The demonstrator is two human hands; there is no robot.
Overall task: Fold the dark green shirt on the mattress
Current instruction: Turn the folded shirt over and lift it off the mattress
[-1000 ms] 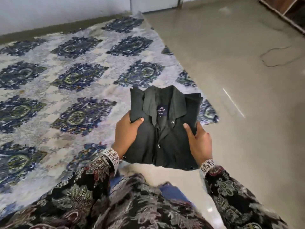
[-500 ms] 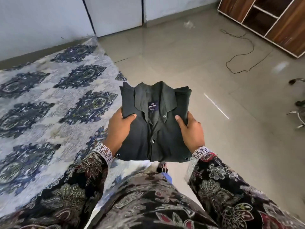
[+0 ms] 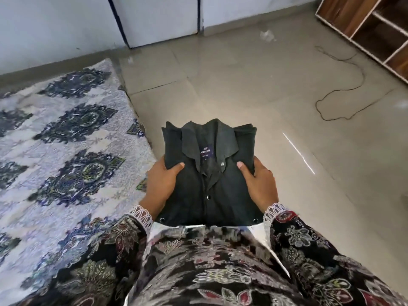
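The dark green shirt [image 3: 209,188] is folded into a compact rectangle, collar and blue label facing up, buttons down the front. I hold it in the air in front of my body, over the tiled floor just right of the mattress [image 3: 66,155]. My left hand [image 3: 162,184] grips its left edge with the thumb on top. My right hand [image 3: 259,184] grips its right edge the same way. The mattress has a white cover with dark blue medallions and lies at the left.
Grey tiled floor [image 3: 242,89] spreads to the right. A thin dark cord [image 3: 344,93] loops across it. A wooden shelf unit [image 3: 375,29] stands at the upper right. White wall and door panels [image 3: 159,18] run along the back.
The view has swung right, away from the mattress. The folded shirt, still held in both hands, now hangs over the floor instead of the mattress edge.
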